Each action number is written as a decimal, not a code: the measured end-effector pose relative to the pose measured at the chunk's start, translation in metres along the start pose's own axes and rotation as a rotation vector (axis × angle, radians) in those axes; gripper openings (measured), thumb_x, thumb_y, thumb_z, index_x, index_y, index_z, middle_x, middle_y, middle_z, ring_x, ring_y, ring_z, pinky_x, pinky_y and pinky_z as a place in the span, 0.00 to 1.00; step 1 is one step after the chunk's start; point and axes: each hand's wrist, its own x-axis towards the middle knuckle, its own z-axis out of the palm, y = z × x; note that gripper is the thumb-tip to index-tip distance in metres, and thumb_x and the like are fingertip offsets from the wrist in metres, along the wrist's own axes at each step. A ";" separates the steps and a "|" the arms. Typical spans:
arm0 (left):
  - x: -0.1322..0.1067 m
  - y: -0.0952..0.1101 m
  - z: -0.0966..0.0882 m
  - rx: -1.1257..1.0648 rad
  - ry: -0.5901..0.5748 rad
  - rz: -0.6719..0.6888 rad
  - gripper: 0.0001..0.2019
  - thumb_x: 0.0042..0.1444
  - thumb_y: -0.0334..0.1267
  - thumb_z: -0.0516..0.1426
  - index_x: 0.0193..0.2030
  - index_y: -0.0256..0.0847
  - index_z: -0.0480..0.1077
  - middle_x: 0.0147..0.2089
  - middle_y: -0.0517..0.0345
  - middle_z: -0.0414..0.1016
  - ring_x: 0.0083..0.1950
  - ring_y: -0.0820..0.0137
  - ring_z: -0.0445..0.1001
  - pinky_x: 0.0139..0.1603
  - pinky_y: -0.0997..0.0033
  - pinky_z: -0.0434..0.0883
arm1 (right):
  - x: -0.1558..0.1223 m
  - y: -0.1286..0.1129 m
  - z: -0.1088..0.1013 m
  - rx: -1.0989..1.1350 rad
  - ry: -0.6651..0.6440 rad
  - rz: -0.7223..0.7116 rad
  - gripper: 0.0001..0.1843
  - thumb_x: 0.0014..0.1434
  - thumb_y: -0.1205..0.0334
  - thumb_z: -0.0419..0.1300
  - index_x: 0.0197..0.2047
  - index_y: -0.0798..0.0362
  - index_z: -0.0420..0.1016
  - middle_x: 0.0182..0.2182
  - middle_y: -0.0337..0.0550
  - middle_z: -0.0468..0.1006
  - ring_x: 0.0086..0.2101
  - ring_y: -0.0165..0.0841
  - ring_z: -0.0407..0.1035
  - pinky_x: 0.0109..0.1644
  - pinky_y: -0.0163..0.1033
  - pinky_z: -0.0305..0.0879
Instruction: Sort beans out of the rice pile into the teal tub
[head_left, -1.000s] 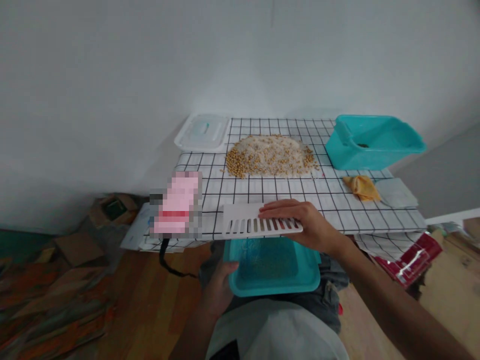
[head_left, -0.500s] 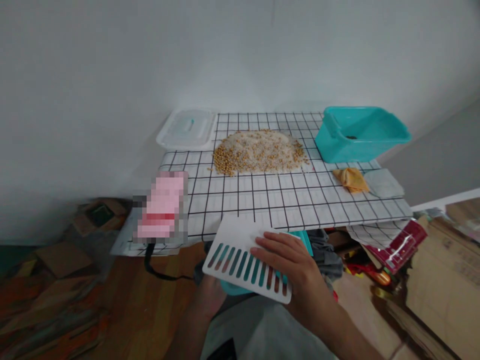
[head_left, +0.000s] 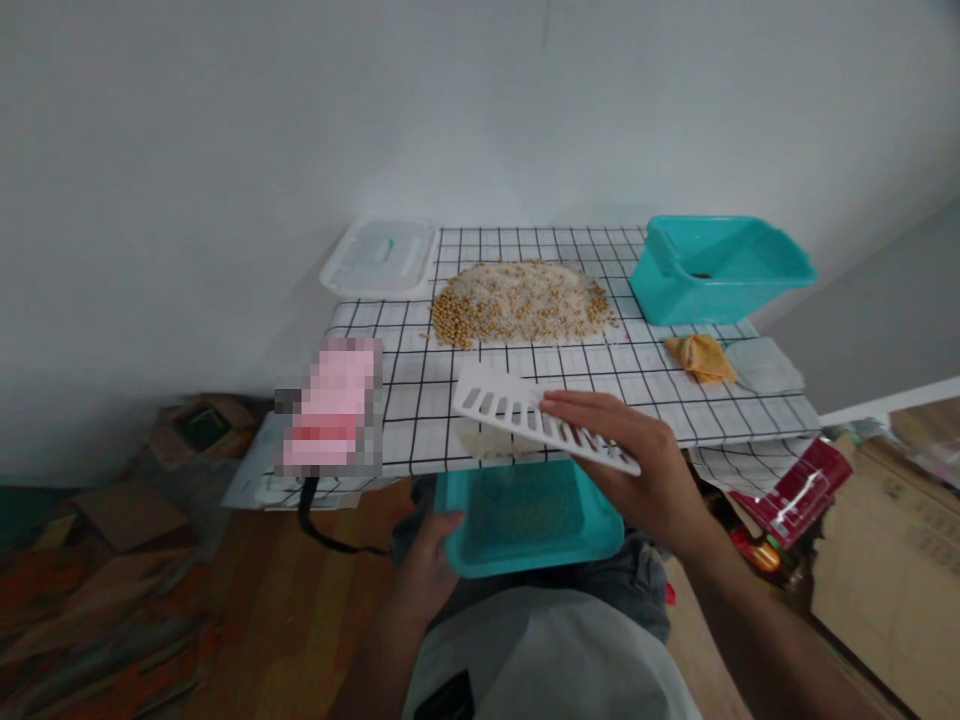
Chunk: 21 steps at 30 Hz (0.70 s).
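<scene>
My left hand (head_left: 429, 568) is closed on the left rim of a teal tray (head_left: 459, 548) over my lap, thumb inside the edge. Fine grain-like stuff seems to cover part of its floor, too dim to name. Above the tray and the table's front edge, my right hand (head_left: 637, 450) grips a white slotted plate (head_left: 491, 377) by its right side, tilted. Below the plate, a pale patch (head_left: 491, 442) lies at the table edge; I cannot tell what it is. Farther back spreads a pile of soybeans mixed with white grains (head_left: 525, 305).
A checked cloth (head_left: 420, 400) covers the table. A clear lid (head_left: 382, 257) lies back left, a teal bin (head_left: 697, 300) stands back right. An orange cloth (head_left: 703, 358) is in front of it. A blurred pink object (head_left: 337, 395) sits left; cardboard (head_left: 885, 560) lies right.
My right hand has lifted the slotted plate up and forward off the teal tray, uncovering its inside. The pale patch at the table edge now shows. My left hand stays at the tray.
</scene>
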 end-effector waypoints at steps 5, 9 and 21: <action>-0.002 -0.003 -0.001 0.072 0.028 0.012 0.10 0.41 0.34 0.70 0.30 0.48 0.76 0.32 0.62 0.81 0.45 0.58 0.79 0.55 0.57 0.73 | 0.054 0.040 -0.007 -0.027 -0.153 -0.109 0.21 0.62 0.68 0.59 0.57 0.43 0.76 0.53 0.39 0.80 0.54 0.35 0.72 0.61 0.46 0.67; -0.001 0.006 0.013 0.000 -0.014 -0.054 0.05 0.50 0.43 0.64 0.34 0.48 0.77 0.34 0.56 0.83 0.48 0.53 0.80 0.53 0.53 0.74 | 0.065 0.052 0.001 0.019 -0.331 -0.190 0.22 0.61 0.67 0.60 0.58 0.43 0.75 0.55 0.41 0.78 0.56 0.35 0.71 0.62 0.46 0.66; -0.001 0.021 0.019 -0.080 -0.022 -0.095 0.06 0.50 0.41 0.65 0.24 0.47 0.75 0.28 0.57 0.83 0.45 0.54 0.81 0.49 0.59 0.76 | 0.034 0.040 -0.015 0.162 -0.516 -0.203 0.18 0.60 0.60 0.65 0.54 0.44 0.78 0.51 0.42 0.80 0.55 0.36 0.71 0.61 0.47 0.66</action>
